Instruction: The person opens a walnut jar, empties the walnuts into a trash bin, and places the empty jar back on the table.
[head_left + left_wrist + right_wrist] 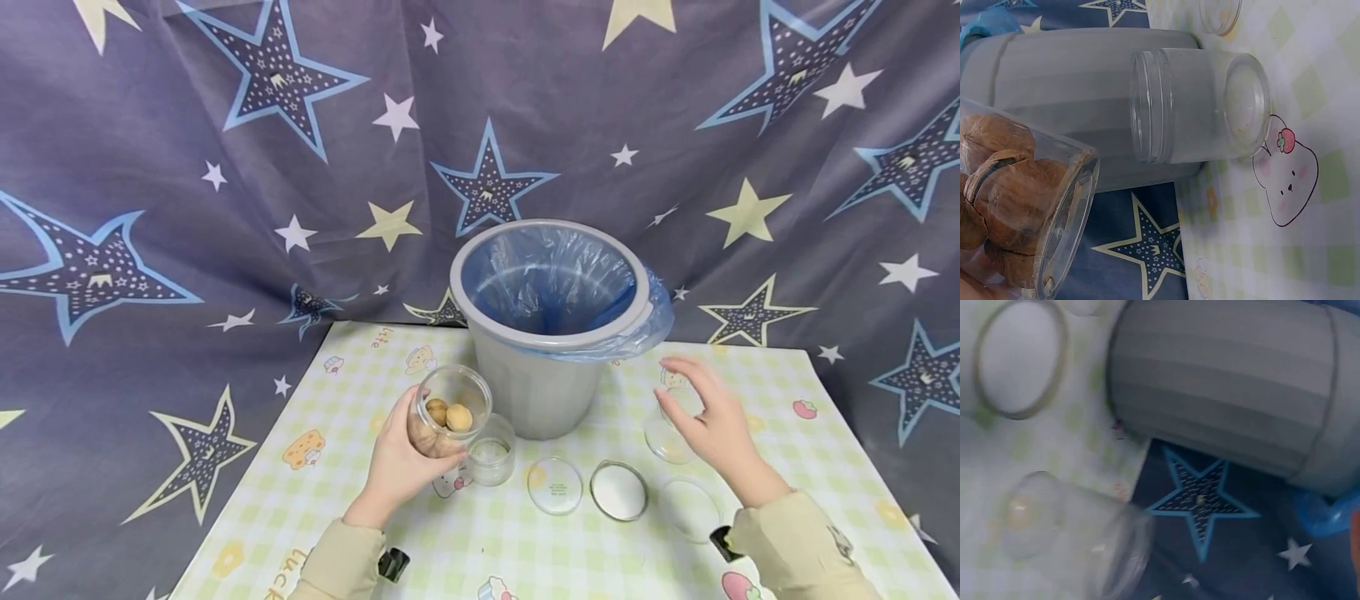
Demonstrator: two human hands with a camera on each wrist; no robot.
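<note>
My left hand [401, 458] grips a clear jar [480, 392] of walnuts [459, 417], tilted, in front of the bin. Several brown walnuts [1016, 200] show through its wall in the left wrist view. Just beside it an empty clear jar [1197, 106] stands upright on the table. On the right, my right hand [712, 425] is raised with fingers spread and nothing between them. Below and behind that hand stands another clear jar [1079, 531], blurred in the right wrist view and partly hidden in the head view.
A grey bin [536, 392] lined with a blue plastic bag [540, 292] stands at the back middle. Along the front lie a clear disc with green print [555, 486], a metal-rimmed round lid [618, 492] and a clear ring-like lid [690, 510]. A star-patterned curtain [337, 192] hangs behind the checked tablecloth [300, 517].
</note>
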